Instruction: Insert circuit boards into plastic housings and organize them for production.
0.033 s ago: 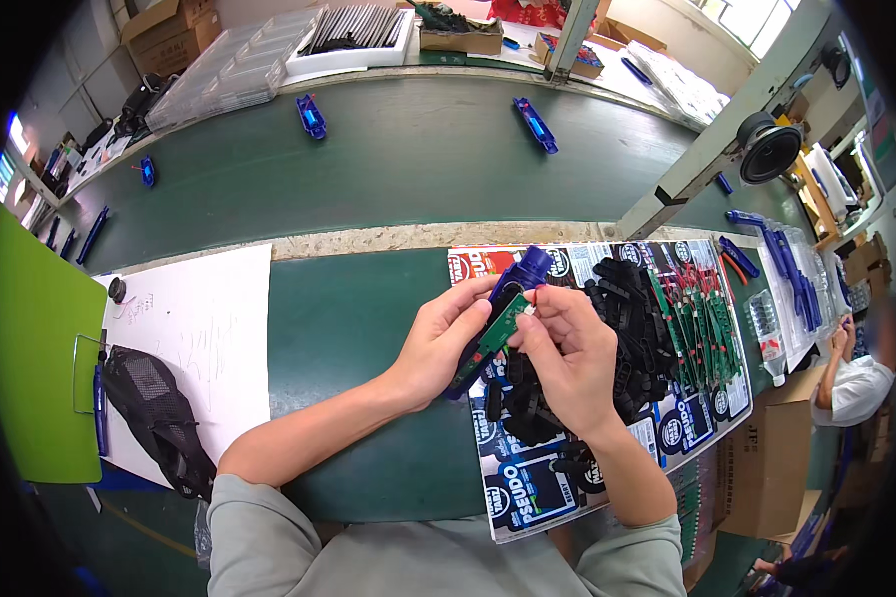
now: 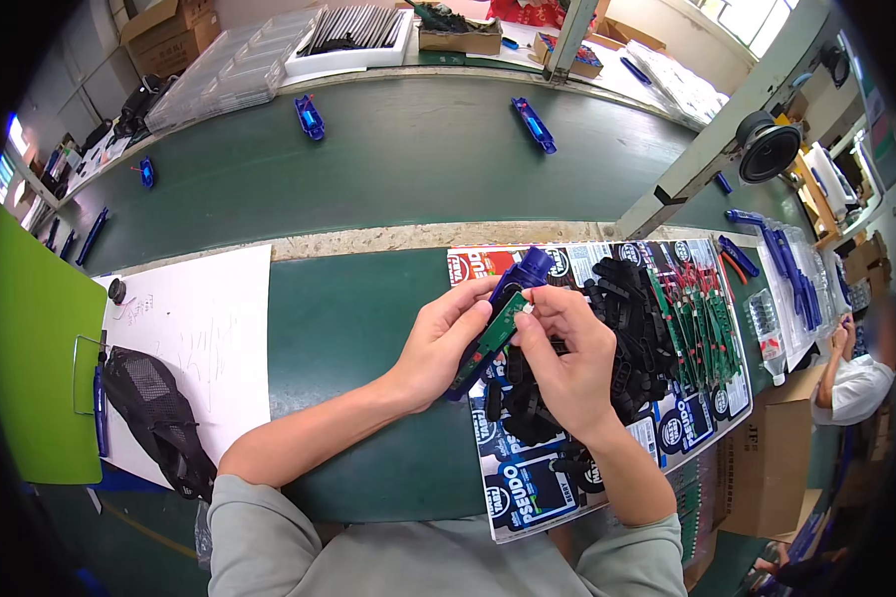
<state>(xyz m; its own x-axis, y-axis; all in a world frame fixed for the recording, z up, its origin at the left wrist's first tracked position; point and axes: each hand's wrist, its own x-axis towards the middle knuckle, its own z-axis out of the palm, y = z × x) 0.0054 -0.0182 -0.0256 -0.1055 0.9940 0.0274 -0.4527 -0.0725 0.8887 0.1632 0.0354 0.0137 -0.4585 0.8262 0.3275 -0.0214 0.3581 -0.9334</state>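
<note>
My left hand grips a long blue plastic housing with a narrow green circuit board lying along it. My right hand pinches the upper end of that board with thumb and forefinger, and a small white part shows at the fingertips. Both hands hover over a printed cardboard sheet on the green bench. A heap of small black plastic parts lies under and to the right of my right hand. A row of green circuit boards sits further right on the sheet.
A white paper sheet and a black mesh pouch lie at left beside a green board. Several blue housings ride the green conveyor belt behind. More blue housings lie at right. Another person sits at far right.
</note>
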